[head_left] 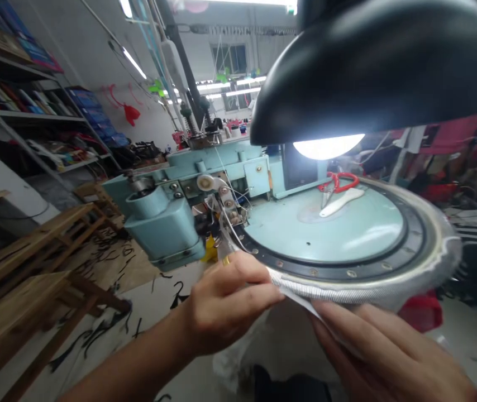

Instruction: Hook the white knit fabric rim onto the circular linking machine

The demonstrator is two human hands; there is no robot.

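A round linking machine (334, 234) with a pale green dial fills the middle right. Fine metal points (326, 294) ring its front rim. My left hand (232, 296), wearing a ring, is at the front left of the rim with thumb and finger pinched on the edge of a pale strip of fabric (299, 300). To its right, my right hand (381, 346) grips the same strip between thumb and fingers, just below the rim. The fabric stretches between both hands; most of it is hidden by my fingers.
Red-handled snips (339, 183) and a white flat tool (341, 203) lie on the dial. A black lamp (372, 72) hangs low above it. The green machine head (163, 223) is at left, wooden benches (33, 312) beyond. Dark scraps litter the floor.
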